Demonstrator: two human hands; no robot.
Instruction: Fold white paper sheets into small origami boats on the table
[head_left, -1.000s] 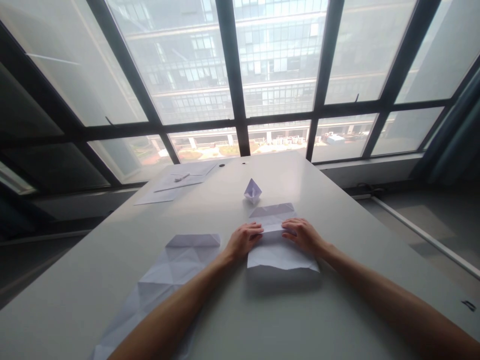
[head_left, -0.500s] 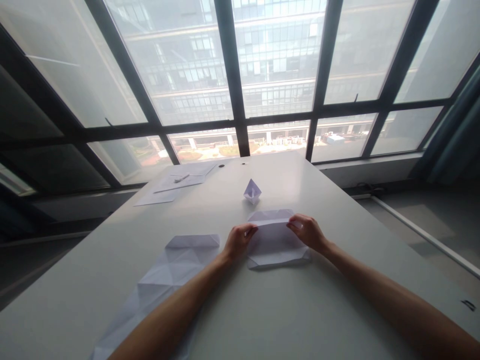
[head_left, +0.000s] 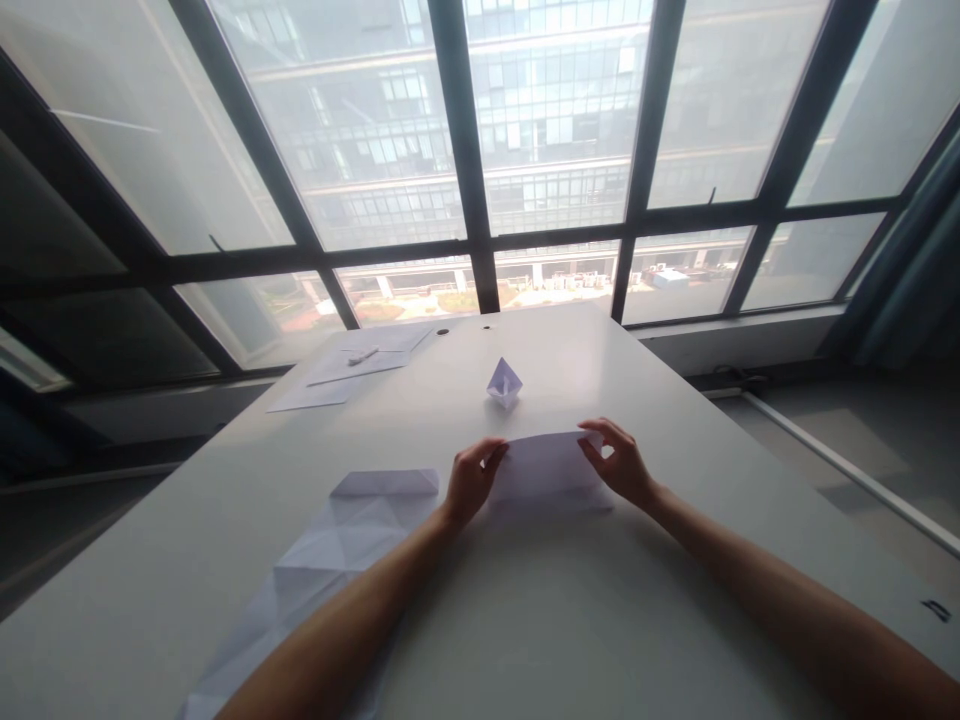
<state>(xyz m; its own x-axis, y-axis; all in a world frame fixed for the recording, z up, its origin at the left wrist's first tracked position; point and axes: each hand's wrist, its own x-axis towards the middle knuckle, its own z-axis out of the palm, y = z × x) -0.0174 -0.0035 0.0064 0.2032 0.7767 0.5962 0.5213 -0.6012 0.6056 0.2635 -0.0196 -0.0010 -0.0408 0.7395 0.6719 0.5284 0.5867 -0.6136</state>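
Observation:
A folded sheet of white paper (head_left: 551, 472) stands raised off the table between my hands, its upper edge level and its near face toward me. My left hand (head_left: 474, 480) pinches its upper left corner between thumb and fingers. At the upper right corner, the thumb and fingertips of my right hand (head_left: 619, 462) close on the paper. Just beyond it sits a small folded paper boat (head_left: 505, 384). A long creased strip of paper (head_left: 330, 560) lies to the left, partly hidden under my left forearm.
The white table (head_left: 585, 620) reaches to a wall of windows (head_left: 555, 120). Loose paper sheets (head_left: 315, 393) lie at its far left, with a small white item (head_left: 364, 356) on top. A dark curtain (head_left: 892, 270) hangs at the right.
The folded paper has been tilted upright from lying nearly flat, so its side flaps no longer show. Both hands have risen slightly with it.

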